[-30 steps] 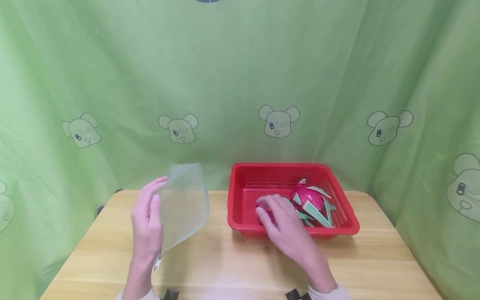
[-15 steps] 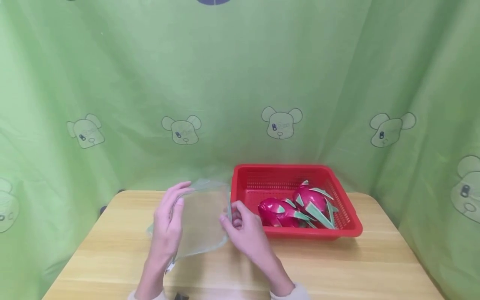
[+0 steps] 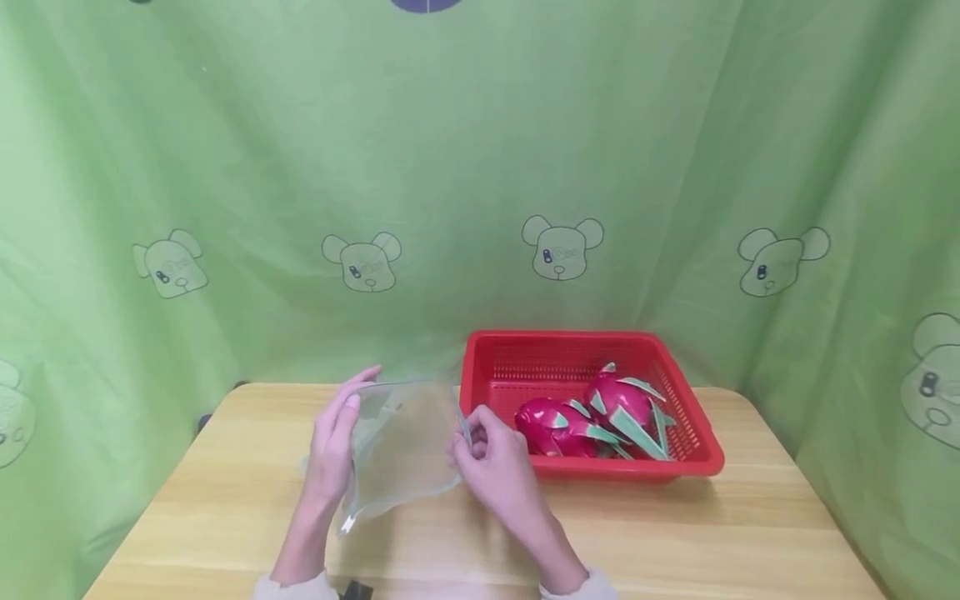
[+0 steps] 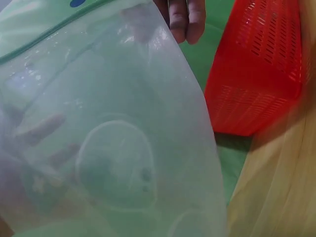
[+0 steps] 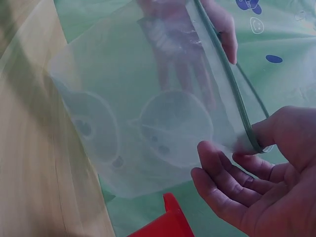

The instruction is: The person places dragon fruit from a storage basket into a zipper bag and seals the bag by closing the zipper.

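Note:
A clear zip bag (image 3: pixel 408 446) with a greenish zip strip hangs between my two hands above the table. My left hand (image 3: pixel 333 446) holds its left side, thumb in front; in the right wrist view its fingers show blurred through the plastic (image 5: pixel 123 74). With thumb and index finger my right hand (image 3: pixel 501 467) pinches the bag's right edge, at the end of the zip strip; the other fingers are loosely bent. A small white slider (image 3: pixel 347 525) sits at the bag's lower left corner. Two dragon fruits, one in front (image 3: pixel 551 425) and one behind (image 3: pixel 618 396), lie in the red basket (image 3: pixel 480 392).
The perforated basket stands right of the bag, close beyond my right hand. Beneath everything is a light wooden table (image 3: pixel 217 500). A green curtain (image 3: pixel 450 167) with bear heads closes off the back and sides.
My right hand has left the front dragon fruit in the basket, moved left and pinched the bag's edge. My left hand has carried the bag rightward. The bag's mouth is now spread wider.

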Demonstrator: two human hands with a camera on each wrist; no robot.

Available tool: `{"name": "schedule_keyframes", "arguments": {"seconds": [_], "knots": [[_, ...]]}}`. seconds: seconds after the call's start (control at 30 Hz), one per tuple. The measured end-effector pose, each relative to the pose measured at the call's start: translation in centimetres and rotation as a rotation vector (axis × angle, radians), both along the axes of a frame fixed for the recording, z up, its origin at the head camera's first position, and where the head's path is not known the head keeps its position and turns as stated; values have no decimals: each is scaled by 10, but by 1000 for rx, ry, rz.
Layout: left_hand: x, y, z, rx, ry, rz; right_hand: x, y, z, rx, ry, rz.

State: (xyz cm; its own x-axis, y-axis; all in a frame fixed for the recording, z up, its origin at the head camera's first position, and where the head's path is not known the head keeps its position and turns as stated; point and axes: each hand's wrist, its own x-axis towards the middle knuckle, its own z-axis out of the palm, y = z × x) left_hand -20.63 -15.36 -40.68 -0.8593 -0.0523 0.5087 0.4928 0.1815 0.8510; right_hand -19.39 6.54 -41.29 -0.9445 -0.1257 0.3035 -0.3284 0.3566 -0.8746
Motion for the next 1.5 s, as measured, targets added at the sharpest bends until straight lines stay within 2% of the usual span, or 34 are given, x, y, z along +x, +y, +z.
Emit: {"name": "schedule_keyframes", "arguments": {"seconds": [0.07, 0.2, 0.33, 0.47, 0.57, 0.67, 0.77, 0.87, 1.0, 1.2, 1.37, 1.5], "knots": [[1, 0, 1, 22, 21, 45, -1, -1, -1, 36, 2, -8], [6, -4, 10, 53, 120, 155, -3, -6, -2, 91, 9, 0], [11, -8, 18, 44, 180, 224, -3, -8, -3, 110, 16, 0], [13, -8, 17, -7, 179, 250, -2, -8, -7, 107, 23, -16], [15, -8, 14, -37, 168, 280, -1, -9, -10, 94, 32, 6], [17, -6, 11, -13, 137, 337, -1, -9, -12, 80, 24, 50], [18, -5, 8, 52, 106, 394, 0, -7, -11, 68, 4, 89], [13, -3, 6, 113, 105, 411, -2, -1, -8, 74, -3, 98], [5, -2, 4, 181, 104, 396, -8, 8, -6, 84, -3, 72], [1, -2, 2, 281, 81, 399, -11, 26, -3, 98, -12, 9], [-1, -7, 6, 363, 102, 413, -19, 41, 5, 177, 59, 7], [-2, -8, 9, 385, 93, 424, -28, 59, 14, 265, 96, -2]]}}
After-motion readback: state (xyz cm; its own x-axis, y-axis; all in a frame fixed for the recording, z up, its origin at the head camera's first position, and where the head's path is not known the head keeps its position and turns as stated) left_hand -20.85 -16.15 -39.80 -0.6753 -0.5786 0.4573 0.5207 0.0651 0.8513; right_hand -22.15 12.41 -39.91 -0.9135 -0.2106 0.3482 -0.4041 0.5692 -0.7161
